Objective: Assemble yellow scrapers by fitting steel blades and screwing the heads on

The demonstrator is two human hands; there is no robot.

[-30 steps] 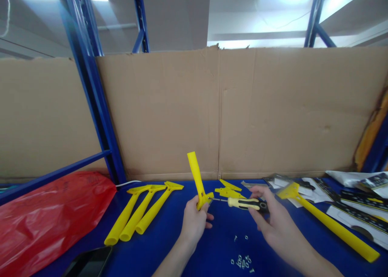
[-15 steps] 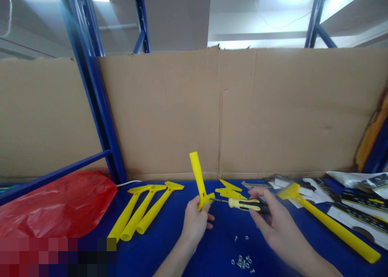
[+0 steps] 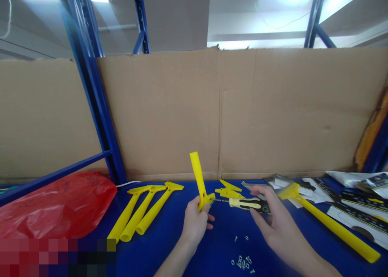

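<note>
My left hand (image 3: 195, 221) is closed around the head end of a yellow scraper (image 3: 198, 174), whose hollow handle points up. In my right hand (image 3: 274, 224) is a screwdriver (image 3: 247, 204) with a cream and black grip, held loosely between thumb and fingers near its butt. Its shaft runs left, and the tip meets the scraper's head; the exact contact is too small to make out. Just behind the screwdriver lie flat yellow scraper parts (image 3: 228, 193). Small screws and nuts (image 3: 242, 263) are scattered on the blue table below, between my arms.
Several yellow scraper handles (image 3: 154, 210) lie side by side at the left, near a red plastic bag (image 3: 75, 204). Another long yellow scraper (image 3: 336, 224) rests at the right beside printed cards (image 3: 360, 220). A cardboard wall (image 3: 169, 115) and blue rack post (image 3: 97, 95) stand behind.
The fingers of my right hand have shifted and opened slightly on the screwdriver's grip, which shows a different side. My left hand and the scraper have hardly moved.
</note>
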